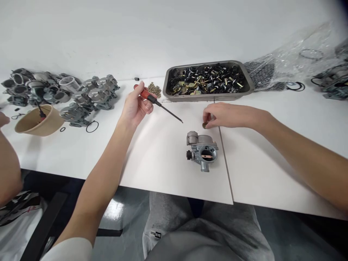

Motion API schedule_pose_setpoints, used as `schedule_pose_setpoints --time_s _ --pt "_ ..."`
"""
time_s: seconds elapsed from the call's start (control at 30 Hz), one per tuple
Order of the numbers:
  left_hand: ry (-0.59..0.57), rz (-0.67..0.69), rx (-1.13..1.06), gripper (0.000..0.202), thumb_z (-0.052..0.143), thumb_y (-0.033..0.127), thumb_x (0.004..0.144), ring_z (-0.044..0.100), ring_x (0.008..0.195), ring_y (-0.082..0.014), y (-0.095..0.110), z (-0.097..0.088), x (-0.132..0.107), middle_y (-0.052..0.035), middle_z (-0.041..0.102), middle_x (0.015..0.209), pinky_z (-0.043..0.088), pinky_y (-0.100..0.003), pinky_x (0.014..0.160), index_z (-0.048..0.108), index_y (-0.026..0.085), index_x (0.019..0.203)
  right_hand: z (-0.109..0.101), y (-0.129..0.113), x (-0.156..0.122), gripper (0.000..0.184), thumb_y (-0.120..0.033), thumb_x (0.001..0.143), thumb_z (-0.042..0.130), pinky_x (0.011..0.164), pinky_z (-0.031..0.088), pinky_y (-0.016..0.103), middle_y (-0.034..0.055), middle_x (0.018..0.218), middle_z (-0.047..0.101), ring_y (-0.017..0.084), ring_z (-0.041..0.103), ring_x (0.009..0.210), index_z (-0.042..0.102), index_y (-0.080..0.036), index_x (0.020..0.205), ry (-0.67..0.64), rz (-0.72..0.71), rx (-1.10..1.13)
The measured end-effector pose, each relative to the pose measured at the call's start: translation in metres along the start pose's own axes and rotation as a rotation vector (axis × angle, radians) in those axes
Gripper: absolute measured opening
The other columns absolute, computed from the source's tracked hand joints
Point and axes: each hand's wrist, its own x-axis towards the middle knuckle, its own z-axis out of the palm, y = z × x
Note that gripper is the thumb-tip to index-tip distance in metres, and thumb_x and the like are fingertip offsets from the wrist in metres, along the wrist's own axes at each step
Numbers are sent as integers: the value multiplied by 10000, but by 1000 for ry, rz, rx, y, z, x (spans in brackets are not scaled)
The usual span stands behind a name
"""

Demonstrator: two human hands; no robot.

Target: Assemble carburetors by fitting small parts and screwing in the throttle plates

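My left hand (136,107) is closed around the red handle of a screwdriver (160,105), whose dark shaft points right and down over the white table (163,159). My right hand (220,115) pinches a small brass-coloured part (204,125) against the table, just in front of the metal tray (251,87). A grey carburetor (201,150) lies on the table below both hands, its round opening facing me. Neither hand touches it.
The metal tray holds several black and brass small parts. A heap of carburetors (62,92) and a paper bowl (38,121) sit at the left, with O-rings (92,127) beside them. Plastic bags (288,61) lie at the right. Another person's arm (8,159) shows at the left edge.
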Motion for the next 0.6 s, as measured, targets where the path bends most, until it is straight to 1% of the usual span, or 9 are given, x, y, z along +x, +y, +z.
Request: schedule_pose_setpoints --time_s 0.1,0.2,0.3,0.4,0.47,0.5,0.6 --pt "3 9 -3 310 595 435 896 426 344 -38 0 0 -1 -11 692 631 325 -200 342 568 192 707 -1 0 1 146 -301 827 607 669 420 313 97 1068 690 216 624 895 635 -177 898 -3 18 23" --pt "3 6 0 305 542 417 924 416 346 -38 1 1 -1 -15 702 637 323 -186 338 559 192 718 -7 -3 -2 157 -283 822 615 636 451 305 46 930 713 180 651 763 647 -192 946 11 10 111" --pt "7 5 -6 323 479 393 951 408 340 -43 1 1 -1 -20 703 636 321 -191 338 552 191 709 -21 -14 -19 174 -298 822 646 685 497 324 19 817 717 164 660 683 709 -203 953 99 -30 236" --pt "-4 12 -11 311 523 402 933 418 348 -40 0 -1 0 -17 695 635 332 -196 345 569 194 705 -35 -30 -45 154 -309 824 669 735 523 317 10 834 735 158 673 712 766 -225 910 159 -139 306" --pt "-14 14 -13 289 563 417 913 425 356 -39 -1 -3 1 -8 684 622 334 -196 347 588 203 719 -39 -38 -60 169 -323 844 653 726 523 290 -2 870 746 153 679 755 790 -253 916 124 -225 319" --pt "-17 12 -12 284 570 422 909 428 359 -39 -2 -3 1 -3 680 616 332 -195 346 592 208 723 -40 -41 -64 178 -328 850 649 719 520 278 -7 882 750 150 680 772 798 -266 924 86 -266 318" --pt "-17 -1 -3 290 569 428 908 432 366 -40 -3 -4 2 0 686 626 324 -194 348 582 214 714 -35 -46 -68 186 -323 832 673 681 496 258 -6 874 754 142 667 765 803 -272 955 -37 -371 297"
